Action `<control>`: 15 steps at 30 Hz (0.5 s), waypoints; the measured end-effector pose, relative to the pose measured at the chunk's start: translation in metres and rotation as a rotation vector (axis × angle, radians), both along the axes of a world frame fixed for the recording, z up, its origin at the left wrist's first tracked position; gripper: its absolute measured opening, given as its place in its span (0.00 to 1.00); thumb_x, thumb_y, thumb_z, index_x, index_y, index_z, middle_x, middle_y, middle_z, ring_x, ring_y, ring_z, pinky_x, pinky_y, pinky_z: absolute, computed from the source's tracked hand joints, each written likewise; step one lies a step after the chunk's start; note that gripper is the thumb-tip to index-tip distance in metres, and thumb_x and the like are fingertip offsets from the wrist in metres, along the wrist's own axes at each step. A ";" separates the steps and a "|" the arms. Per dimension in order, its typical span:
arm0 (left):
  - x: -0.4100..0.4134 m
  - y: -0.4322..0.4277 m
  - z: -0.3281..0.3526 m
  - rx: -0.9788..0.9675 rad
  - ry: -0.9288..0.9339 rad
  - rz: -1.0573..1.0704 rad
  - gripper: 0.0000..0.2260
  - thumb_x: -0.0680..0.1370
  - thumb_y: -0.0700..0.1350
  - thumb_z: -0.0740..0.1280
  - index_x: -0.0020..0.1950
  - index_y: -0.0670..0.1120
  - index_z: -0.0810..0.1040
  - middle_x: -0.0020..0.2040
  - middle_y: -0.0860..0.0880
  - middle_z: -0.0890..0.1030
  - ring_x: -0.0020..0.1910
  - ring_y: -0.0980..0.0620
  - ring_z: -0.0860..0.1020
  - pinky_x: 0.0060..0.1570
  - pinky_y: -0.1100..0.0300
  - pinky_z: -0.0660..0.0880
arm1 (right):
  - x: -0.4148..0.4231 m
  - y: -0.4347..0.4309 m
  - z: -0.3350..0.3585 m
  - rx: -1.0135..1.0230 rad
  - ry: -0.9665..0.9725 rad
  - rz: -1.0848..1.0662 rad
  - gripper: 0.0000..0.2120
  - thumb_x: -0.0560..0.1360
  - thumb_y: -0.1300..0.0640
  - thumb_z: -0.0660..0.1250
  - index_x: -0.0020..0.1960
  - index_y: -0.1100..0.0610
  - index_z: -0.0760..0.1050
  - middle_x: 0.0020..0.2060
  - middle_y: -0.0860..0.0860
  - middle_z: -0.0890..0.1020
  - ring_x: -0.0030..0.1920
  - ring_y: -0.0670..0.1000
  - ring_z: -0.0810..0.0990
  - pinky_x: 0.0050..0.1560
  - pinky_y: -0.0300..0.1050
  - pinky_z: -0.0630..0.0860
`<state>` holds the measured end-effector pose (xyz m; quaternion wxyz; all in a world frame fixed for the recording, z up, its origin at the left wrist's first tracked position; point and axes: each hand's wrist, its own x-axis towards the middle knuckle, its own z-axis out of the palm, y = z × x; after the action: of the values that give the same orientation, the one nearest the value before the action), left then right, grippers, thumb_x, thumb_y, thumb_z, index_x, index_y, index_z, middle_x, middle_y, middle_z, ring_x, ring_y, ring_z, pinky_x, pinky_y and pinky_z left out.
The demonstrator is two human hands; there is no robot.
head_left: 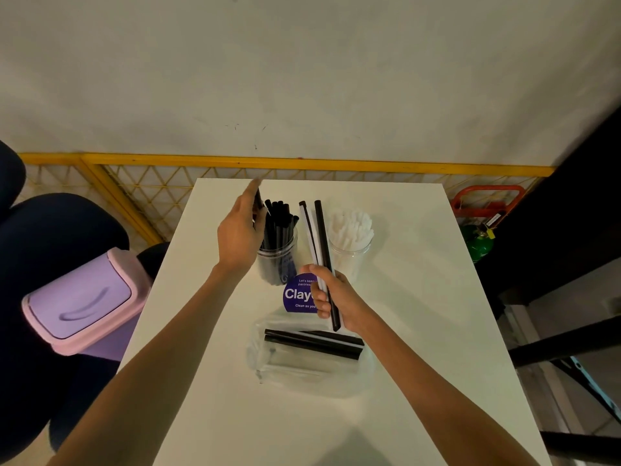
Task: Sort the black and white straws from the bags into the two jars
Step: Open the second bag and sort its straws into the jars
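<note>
step: left hand [239, 232] pinches thin black plastic straw [258, 200] over clear black-filled jar [277, 264]
right hand [332, 297]: clutching mixed black-and-white straws [321, 230]
next: probably drop it in

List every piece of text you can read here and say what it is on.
"Clay": large white letters on the purple sticker on the table; the rest is hidden by the right hand.
"Let's keep" and "pantries": small print at the sticker's top, cut off by that hand.
"Clean as you": small print at its bottom, also cut off.
Label by the green object at right: too blurred to read.
</note>
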<state>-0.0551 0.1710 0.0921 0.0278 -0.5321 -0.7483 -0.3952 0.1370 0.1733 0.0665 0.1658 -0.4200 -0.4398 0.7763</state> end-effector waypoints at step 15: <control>0.002 -0.013 -0.048 -0.168 0.291 -0.013 0.18 0.79 0.46 0.53 0.62 0.42 0.76 0.64 0.39 0.75 0.62 0.37 0.70 0.62 0.40 0.65 | 0.001 -0.004 0.001 0.057 -0.008 -0.037 0.13 0.79 0.46 0.58 0.53 0.52 0.76 0.25 0.49 0.69 0.23 0.44 0.65 0.24 0.36 0.64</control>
<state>-0.0531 0.1579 0.0446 0.0888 -0.5890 -0.7632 -0.2503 0.1377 0.1693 0.0676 0.1904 -0.4264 -0.4545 0.7586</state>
